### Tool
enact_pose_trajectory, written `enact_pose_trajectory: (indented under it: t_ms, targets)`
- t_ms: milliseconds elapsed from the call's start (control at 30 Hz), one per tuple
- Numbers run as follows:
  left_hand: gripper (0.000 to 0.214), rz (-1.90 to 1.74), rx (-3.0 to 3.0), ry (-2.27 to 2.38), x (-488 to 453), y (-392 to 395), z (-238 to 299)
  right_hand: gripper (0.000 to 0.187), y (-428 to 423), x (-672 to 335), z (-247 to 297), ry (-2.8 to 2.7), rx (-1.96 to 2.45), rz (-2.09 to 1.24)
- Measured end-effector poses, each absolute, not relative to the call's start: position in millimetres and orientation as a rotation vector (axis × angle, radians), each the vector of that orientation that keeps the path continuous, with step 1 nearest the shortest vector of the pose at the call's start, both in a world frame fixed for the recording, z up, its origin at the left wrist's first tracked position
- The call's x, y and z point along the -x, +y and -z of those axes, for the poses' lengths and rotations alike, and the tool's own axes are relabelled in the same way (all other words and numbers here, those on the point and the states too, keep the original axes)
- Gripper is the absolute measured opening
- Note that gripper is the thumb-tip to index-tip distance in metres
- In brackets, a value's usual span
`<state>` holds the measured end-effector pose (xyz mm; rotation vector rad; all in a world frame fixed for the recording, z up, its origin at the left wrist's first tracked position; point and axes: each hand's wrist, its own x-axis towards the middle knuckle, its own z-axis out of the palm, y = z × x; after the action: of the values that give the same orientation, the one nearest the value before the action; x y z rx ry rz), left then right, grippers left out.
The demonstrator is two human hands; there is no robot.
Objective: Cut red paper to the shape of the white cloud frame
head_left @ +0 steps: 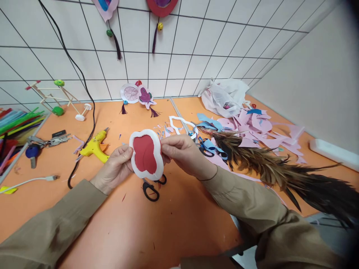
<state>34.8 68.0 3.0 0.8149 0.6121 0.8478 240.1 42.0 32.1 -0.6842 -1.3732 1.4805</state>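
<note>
A foam-and-paper cutout (144, 153) with a wavy white border and a red middle is held up over the orange table. My left hand (119, 164) pinches its left edge between thumb and fingers. On the opposite edge, my right hand (187, 153) grips it the same way, with some fingers hidden behind. Scissors with black handles (151, 191) lie just below the cutout, their blades covered by it. Behind my right hand rests a white wavy frame (175, 129), beside small paper snippets.
A yellow glue gun (95, 147) and keys (57, 140) lie on the left. Brown feathers (260, 164), pink paper scraps (255, 127) and a plastic bag (224, 97) occupy the right. Two tasselled ornaments (130, 93) lean at the wall. A black cable (81, 74) runs down to the table.
</note>
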Motion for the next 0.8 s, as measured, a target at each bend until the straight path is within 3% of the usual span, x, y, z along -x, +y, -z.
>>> enact_pose_trajectory:
  t_ms: [233,500,800]
  targets:
    - [0.026,-0.839,-0.799,0.617,-33.4,68.1,2.7,0.028,39.5,-239.6,-33.4,-1.372,0.78,-1.365]
    - [0.029,-0.822,-0.764,0.561,-33.8,67.8,2.6,0.025,42.4,-239.5,-33.1,-1.259,0.817,-1.449]
    - [0.031,-0.765,-0.748,0.512,-36.3,63.9,1.9,0.041,37.6,-232.9,-37.3,-1.128,0.731,-1.667]
